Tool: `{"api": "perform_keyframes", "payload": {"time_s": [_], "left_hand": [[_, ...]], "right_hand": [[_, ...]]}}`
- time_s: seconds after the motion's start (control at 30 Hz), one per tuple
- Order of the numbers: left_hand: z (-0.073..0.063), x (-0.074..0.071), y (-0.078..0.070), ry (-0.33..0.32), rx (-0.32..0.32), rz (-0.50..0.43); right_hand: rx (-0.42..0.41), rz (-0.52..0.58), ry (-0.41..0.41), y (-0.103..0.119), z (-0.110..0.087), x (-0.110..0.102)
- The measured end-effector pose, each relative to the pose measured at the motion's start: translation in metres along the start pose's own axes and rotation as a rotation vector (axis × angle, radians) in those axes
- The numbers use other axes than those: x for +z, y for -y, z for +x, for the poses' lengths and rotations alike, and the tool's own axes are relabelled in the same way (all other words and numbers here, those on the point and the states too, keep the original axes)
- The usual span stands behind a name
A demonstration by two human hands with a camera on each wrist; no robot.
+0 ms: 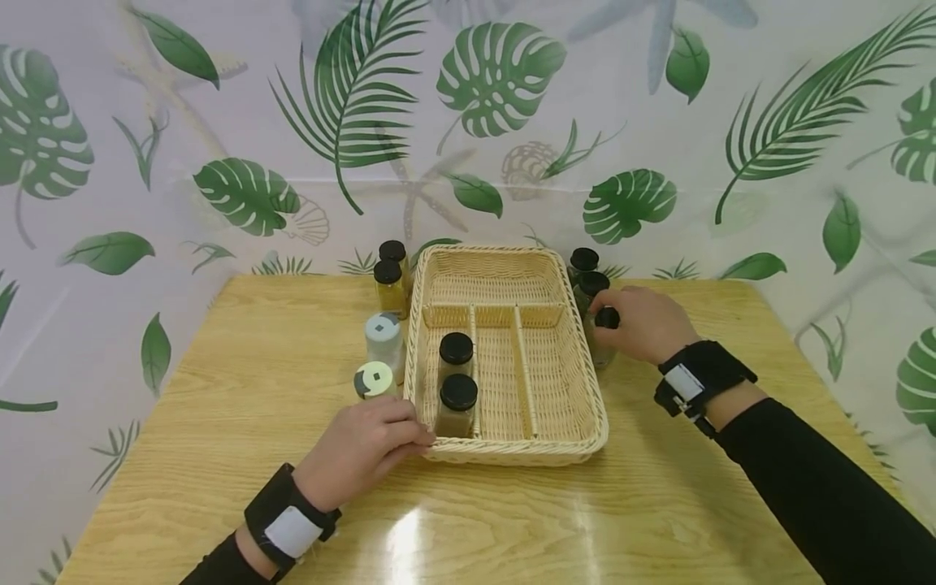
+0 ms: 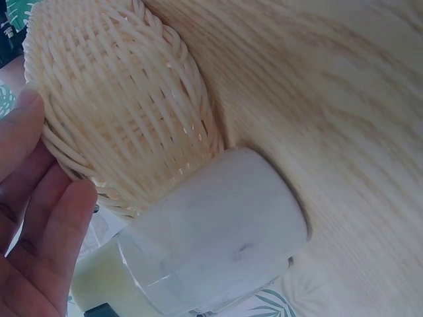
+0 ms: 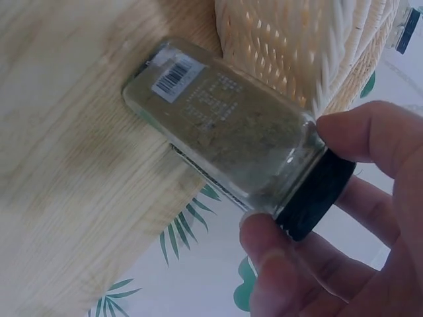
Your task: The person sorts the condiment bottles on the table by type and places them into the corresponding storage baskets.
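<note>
My right hand (image 1: 647, 325) pinches a glass jar of brownish-green powder (image 3: 211, 125) by its black lid (image 3: 317, 195), beside the right wall of a wicker basket (image 1: 512, 447). A barcode label shows on the jar's side, and its base is down close to the wooden table. At the basket's front left corner, my left hand (image 1: 358, 447) grips the woven rim with thumb and fingers. Just behind that hand stands a jar with a pale yellow-green lid (image 1: 376, 379), holding something white. Two black-lidded jars, the front one (image 1: 458, 394) and the rear one (image 1: 457, 349), stand in the basket's left compartment.
Left of the basket are a white-lidded jar (image 1: 383, 329) and two black-lidded jars (image 1: 390, 276) with yellowish contents. Along its right side, beyond my right hand, stand two more black-lidded jars (image 1: 585, 262). A leaf-printed cloth (image 1: 526, 203) hangs behind the table (image 1: 278, 349).
</note>
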State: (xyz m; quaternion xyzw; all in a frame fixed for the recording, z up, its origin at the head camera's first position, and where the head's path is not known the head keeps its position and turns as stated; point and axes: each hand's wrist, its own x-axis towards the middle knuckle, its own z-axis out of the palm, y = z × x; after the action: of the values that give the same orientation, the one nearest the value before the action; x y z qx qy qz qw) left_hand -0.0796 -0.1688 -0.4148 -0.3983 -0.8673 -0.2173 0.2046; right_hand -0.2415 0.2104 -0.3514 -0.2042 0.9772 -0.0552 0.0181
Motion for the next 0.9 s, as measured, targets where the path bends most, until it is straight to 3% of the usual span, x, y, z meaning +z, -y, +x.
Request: {"api": "perform_keyframes", "payload": {"time_s": [0.6, 0.9], "left_hand": [[-0.001, 0.001, -0.001, 0.003, -0.006, -0.013], [-0.001, 0.001, 0.0, 0.002, -0.012, -0.016]], "right_hand": [[-0.047, -0.032, -0.056, 0.009, -0.023, -0.018], [-0.126, -0.154, -0.142, 0.02, -0.027, -0.036]]}}
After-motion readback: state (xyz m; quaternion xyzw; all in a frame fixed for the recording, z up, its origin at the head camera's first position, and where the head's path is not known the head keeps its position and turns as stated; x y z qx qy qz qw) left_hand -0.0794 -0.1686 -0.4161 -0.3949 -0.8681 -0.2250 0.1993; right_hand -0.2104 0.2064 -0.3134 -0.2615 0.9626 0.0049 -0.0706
